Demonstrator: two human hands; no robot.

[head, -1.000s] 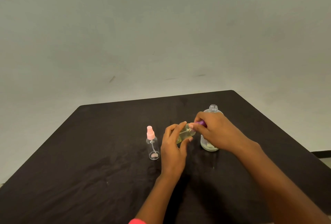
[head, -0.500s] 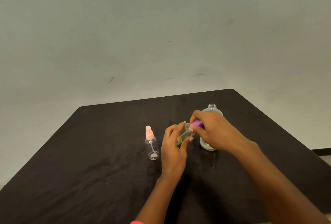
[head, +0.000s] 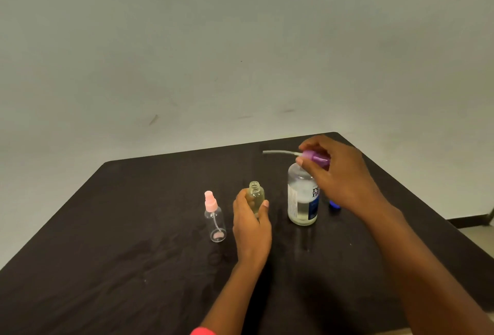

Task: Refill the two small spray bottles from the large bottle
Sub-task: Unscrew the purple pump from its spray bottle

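The small open bottle (head: 256, 196) is upright near the middle of the black table (head: 120, 227), its threaded neck bare and pale yellowish liquid inside. The left hand (head: 251, 227) grips it from the near side, fingers and thumb curled round its body and hiding its base. The right hand (head: 344, 182), raised further back, pinches the purple spray head (head: 316, 158) in curled fingers, with the dip tube (head: 278, 152) sticking out to the left. Just beneath that hand stands the large bottle (head: 302, 201), partly filled with clear liquid, its mouth hidden by the fingers. The pink-capped spray bottle (head: 214, 218) stands just beside the left hand, not touching it. A small blue object (head: 334, 205) peeks out behind the right wrist; what it is cannot be told.
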